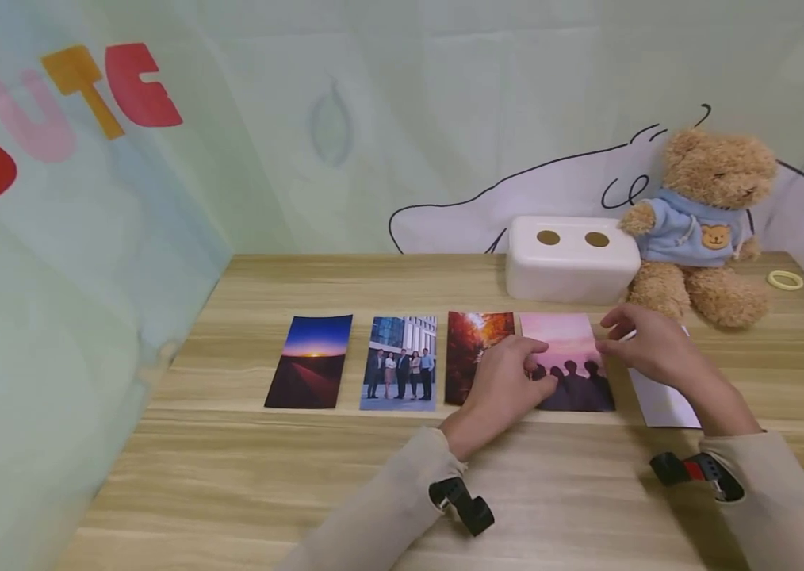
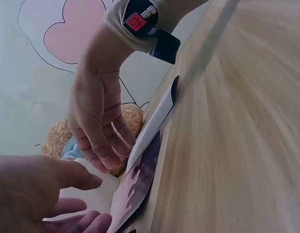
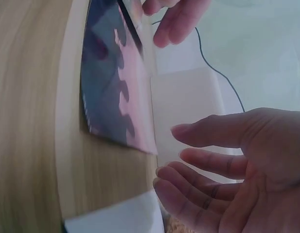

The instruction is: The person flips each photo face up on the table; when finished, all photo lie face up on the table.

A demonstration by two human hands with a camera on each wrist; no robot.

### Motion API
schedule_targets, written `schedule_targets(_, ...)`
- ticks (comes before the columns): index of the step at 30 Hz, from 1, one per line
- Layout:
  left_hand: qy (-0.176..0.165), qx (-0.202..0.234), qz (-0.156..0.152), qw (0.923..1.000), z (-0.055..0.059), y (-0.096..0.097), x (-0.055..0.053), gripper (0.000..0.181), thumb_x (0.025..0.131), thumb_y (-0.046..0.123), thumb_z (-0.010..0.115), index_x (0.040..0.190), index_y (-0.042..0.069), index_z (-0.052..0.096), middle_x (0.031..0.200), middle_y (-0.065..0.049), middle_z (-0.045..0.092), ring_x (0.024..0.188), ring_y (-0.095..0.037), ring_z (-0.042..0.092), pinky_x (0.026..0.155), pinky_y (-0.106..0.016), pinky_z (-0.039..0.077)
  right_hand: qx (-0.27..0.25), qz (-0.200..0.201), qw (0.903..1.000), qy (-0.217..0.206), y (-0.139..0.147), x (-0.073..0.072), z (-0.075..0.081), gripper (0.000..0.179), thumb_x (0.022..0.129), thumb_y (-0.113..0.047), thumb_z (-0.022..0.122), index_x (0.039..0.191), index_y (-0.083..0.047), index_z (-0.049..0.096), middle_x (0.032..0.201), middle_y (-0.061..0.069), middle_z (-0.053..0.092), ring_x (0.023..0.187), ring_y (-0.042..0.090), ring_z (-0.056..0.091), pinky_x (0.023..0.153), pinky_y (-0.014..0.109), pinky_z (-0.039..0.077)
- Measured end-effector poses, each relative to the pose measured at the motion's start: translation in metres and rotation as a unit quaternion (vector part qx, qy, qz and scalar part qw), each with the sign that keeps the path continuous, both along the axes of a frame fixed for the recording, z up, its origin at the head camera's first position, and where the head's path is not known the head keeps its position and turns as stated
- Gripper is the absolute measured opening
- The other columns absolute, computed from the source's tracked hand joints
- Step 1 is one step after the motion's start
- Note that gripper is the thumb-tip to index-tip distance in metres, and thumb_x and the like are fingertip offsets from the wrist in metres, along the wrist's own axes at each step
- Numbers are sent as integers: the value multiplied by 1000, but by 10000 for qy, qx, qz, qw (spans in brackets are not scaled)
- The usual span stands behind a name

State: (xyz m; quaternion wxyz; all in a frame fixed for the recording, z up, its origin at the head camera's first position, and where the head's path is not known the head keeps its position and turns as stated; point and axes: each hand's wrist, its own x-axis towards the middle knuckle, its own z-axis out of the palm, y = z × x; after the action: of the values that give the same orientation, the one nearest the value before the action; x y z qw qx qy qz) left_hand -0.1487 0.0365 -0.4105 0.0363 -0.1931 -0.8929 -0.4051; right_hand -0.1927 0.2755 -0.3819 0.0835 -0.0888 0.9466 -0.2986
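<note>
Several photo prints lie in a row on the wooden table. My left hand (image 1: 505, 381) is over the autumn-tree photo (image 1: 464, 341) and the left edge of a pink-sky photo with dark silhouettes (image 1: 573, 392). Near that pink photo's right edge is my right hand (image 1: 652, 345), partly covering a white-faced card (image 1: 666, 403). Loosely bent fingers with nothing between them show on the right hand (image 3: 237, 170) in the right wrist view. The left hand (image 2: 43, 194) likewise holds nothing in the left wrist view. A group photo (image 1: 402, 365) and a sunset photo (image 1: 308, 361) lie farther left.
Behind the photos stands a white box (image 1: 573, 270) with two round holes on top. A teddy bear (image 1: 705, 230) in a blue hoodie sits beside it. A pale yellow ring (image 1: 785, 280) lies at the back right. Printed fabric hangs behind and to the left.
</note>
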Motion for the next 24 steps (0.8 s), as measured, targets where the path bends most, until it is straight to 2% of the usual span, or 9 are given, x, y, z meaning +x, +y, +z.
schedule_targets(6,71,20,-100,9999,2,13,4,42,86,15,86,125,4,77,107,-6,75,87,-7,66,79,-15,48,-173,108,9998,-5,11,1,-1,39,97,-13,75,120,16,61,105,31,69,85,33,70,66,39,57)
schedule_targets(10,-36,80,-200,9998,3,28,6,42,87,16,85,127,6,76,116,-5,75,99,-7,69,85,-12,48,-232,183,9996,-32,22,1,1,35,96,-9,76,115,17,61,97,26,71,77,26,69,62,36,57)
schedule_targets(14,-55,75,-273,9996,1,41,7,40,87,17,85,124,7,77,117,-2,75,105,-5,68,88,-9,46,-75,223,9997,-18,36,2,3,32,95,-9,77,112,14,63,93,18,71,73,23,67,60,35,56)
schedule_targets(17,13,21,-332,9994,0,50,9,40,85,18,84,123,8,78,113,0,76,101,-1,66,85,-6,43,70,132,9998,-125,48,3,4,33,96,-12,77,113,13,63,93,16,71,73,21,67,60,33,56)
schedule_targets(24,-26,-48,-418,9991,4,67,12,43,85,20,85,126,11,78,107,5,73,89,5,61,76,-3,39,64,6,9992,-384,73,2,2,36,98,-10,74,117,18,62,98,21,69,79,21,66,62,32,58)
